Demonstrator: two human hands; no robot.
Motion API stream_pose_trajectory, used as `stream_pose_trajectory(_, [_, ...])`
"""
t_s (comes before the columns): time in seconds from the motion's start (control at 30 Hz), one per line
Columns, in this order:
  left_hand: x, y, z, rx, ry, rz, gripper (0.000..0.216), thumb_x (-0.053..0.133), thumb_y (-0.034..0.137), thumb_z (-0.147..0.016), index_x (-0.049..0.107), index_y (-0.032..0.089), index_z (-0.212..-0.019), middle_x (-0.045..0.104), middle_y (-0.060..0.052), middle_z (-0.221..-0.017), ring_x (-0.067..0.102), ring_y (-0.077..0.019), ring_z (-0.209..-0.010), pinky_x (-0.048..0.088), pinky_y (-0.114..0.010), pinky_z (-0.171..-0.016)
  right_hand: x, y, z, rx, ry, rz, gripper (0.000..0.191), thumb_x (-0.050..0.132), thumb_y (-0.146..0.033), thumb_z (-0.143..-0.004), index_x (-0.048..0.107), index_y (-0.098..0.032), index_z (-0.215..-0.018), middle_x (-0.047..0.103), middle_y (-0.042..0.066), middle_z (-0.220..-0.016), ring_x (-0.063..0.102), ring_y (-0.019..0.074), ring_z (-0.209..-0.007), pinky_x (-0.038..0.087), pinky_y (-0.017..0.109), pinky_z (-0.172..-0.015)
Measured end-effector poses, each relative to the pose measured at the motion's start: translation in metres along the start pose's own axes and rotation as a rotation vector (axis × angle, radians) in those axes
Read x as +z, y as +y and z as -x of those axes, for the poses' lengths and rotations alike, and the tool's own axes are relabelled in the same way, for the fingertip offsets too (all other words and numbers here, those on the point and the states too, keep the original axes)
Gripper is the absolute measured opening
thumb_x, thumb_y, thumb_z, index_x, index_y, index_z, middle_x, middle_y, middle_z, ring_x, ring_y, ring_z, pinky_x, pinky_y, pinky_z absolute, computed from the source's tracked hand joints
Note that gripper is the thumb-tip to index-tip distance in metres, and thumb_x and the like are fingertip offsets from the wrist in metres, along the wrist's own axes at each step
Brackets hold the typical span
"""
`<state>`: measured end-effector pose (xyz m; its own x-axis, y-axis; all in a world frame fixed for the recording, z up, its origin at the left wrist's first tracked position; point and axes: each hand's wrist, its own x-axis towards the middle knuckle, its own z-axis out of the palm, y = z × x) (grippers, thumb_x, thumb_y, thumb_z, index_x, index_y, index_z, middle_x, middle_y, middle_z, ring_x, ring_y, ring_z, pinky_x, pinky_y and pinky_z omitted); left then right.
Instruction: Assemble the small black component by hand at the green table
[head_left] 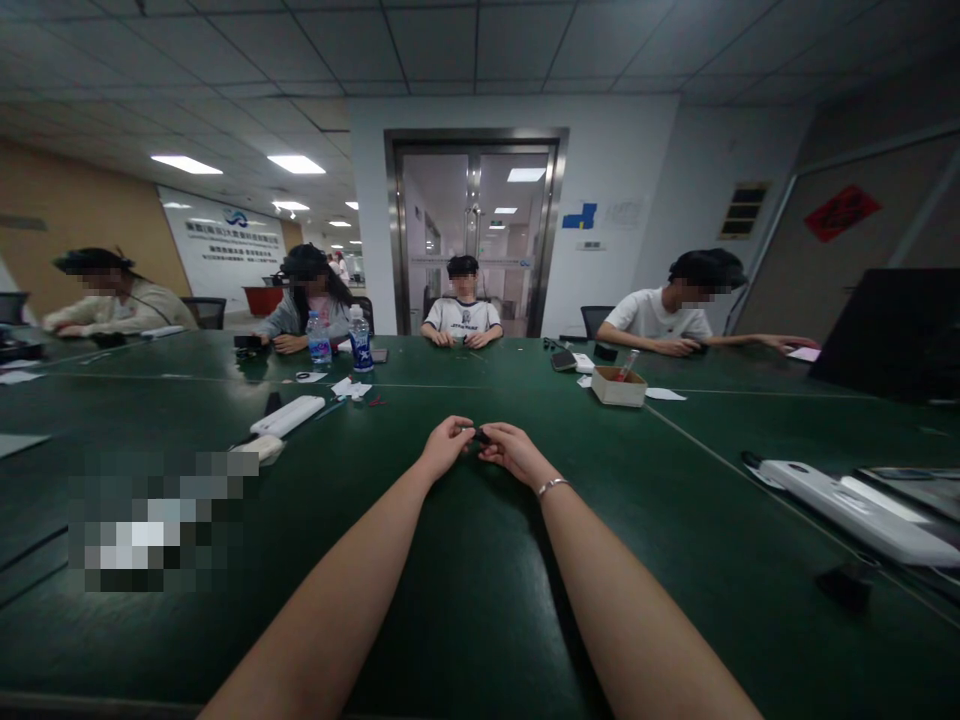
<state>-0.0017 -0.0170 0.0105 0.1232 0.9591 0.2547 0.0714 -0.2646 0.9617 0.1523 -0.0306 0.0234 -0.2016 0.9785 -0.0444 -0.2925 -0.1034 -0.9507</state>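
Observation:
Both my hands meet over the middle of the green table (480,560). Between their fingertips is a small dark object (481,436), too small to name. My left hand (448,443) is closed in a pinch at the object's left end. On the other side my right hand (514,450), with a silver bracelet (553,487) at the wrist, pinches it with thumb and fingers. My fingers partly hide the object.
To the left lie a white power strip (289,415) and blurred items; beyond them stand two bottles (361,345). A small box (619,388) sits right of centre. At the right are another white strip (855,510) and a black screen (892,335). Several people sit around the table.

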Motion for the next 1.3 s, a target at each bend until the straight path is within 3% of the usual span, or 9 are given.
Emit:
stream_pose_trajectory(0.7, [-0.002, -0.002, 0.0, 0.042, -0.025, 0.011, 0.023, 0.069, 0.029, -0.068, 0.058, 0.014, -0.081, 0.061, 0.0, -0.069, 0.054, -0.0088, -0.057, 0.042, -0.022, -0.056, -0.001, 0.0, 0.001, 0.015, -0.002, -0.012, 0.003, 0.056, -0.012, -0.085, 0.058, -0.013, -0.086, 0.06, -0.001, -0.058, 0.052, 0.0048, -0.04, 0.059, 0.027, -0.06])
stream_pose_trajectory(0.9, [-0.003, -0.002, 0.001, 0.034, -0.045, -0.005, 0.024, 0.07, 0.029, -0.067, 0.059, 0.013, -0.081, 0.062, -0.001, -0.069, 0.055, -0.0095, -0.059, 0.043, -0.023, -0.058, -0.001, 0.0, 0.0, 0.015, 0.006, -0.028, 0.005, 0.062, -0.014, -0.082, 0.059, -0.012, -0.085, 0.055, -0.003, -0.053, 0.051, 0.0048, -0.04, 0.059, 0.028, -0.059])
stream_pose_trajectory(1.3, [-0.005, -0.007, -0.003, 0.014, -0.032, -0.023, 0.023, 0.068, 0.032, -0.069, 0.059, 0.013, -0.08, 0.061, -0.001, -0.065, 0.054, -0.0104, -0.057, 0.042, -0.025, -0.059, -0.001, -0.001, 0.002, 0.006, 0.01, -0.025, 0.006, 0.058, -0.007, -0.083, 0.058, -0.012, -0.086, 0.059, -0.001, -0.062, 0.051, 0.004, -0.041, 0.059, 0.027, -0.058])
